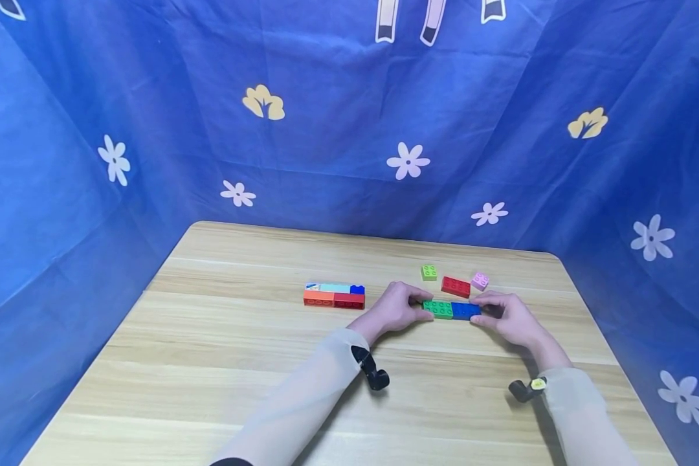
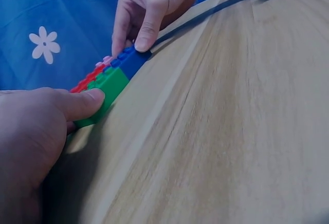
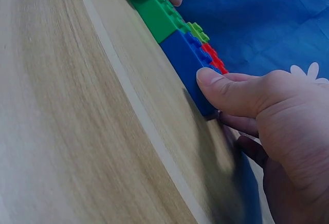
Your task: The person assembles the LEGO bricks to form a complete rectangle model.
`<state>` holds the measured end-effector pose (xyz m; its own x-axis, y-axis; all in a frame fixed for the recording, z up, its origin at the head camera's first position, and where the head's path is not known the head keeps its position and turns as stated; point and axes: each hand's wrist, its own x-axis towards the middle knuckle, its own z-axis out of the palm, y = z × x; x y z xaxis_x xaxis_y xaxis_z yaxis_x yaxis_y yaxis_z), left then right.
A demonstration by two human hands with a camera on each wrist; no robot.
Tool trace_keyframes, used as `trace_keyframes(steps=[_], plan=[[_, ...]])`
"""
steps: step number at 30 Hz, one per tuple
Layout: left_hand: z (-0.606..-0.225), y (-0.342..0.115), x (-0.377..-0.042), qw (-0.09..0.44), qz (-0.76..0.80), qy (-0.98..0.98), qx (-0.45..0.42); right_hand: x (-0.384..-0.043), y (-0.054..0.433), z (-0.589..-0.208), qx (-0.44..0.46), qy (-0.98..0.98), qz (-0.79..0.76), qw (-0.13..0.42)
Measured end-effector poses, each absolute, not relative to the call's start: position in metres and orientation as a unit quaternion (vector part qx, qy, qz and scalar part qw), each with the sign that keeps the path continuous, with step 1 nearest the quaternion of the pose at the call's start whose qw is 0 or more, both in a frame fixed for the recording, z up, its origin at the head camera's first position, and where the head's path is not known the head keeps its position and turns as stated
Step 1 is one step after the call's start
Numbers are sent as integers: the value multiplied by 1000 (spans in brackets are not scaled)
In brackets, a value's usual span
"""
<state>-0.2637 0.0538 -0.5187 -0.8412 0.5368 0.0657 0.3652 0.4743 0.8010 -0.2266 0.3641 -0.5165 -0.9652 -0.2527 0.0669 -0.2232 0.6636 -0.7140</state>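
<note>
Pale sleeves (image 1: 299, 395) crossed the wood-grain tabletop (image 1: 210, 362) toward a green studded brick (image 1: 441, 309). The left hand (image 1: 395, 307) pinched its left end, thumb and fingers parted by its width; the right hand (image 1: 509, 317) likewise pinched a blue studded brick (image 1: 465, 311) abutting its right end. Beyond the green one lay a lime brick (image 1: 429, 272), red brick (image 1: 456, 286) and pink brick (image 1: 480, 280); left of it, a multicoloured brick cluster (image 1: 334, 299).

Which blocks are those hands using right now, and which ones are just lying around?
In use:
green brick, pinched by the left hand
blue brick, pinched by the right hand

Lying about, not held (maybe for later):
lime-green brick
red brick
pink brick
mixed-colour brick group, off to the left
</note>
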Motion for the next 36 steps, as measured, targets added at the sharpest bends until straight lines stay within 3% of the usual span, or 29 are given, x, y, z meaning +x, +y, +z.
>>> trace_keyframes(steps=[26,36], plan=[[-522,53,-260,81,448,847,273,-227,368,-515,-130,907,-401,23],[-523,52,-260,84,451,847,269,-241,361,-510,-119,898,-423,-22]])
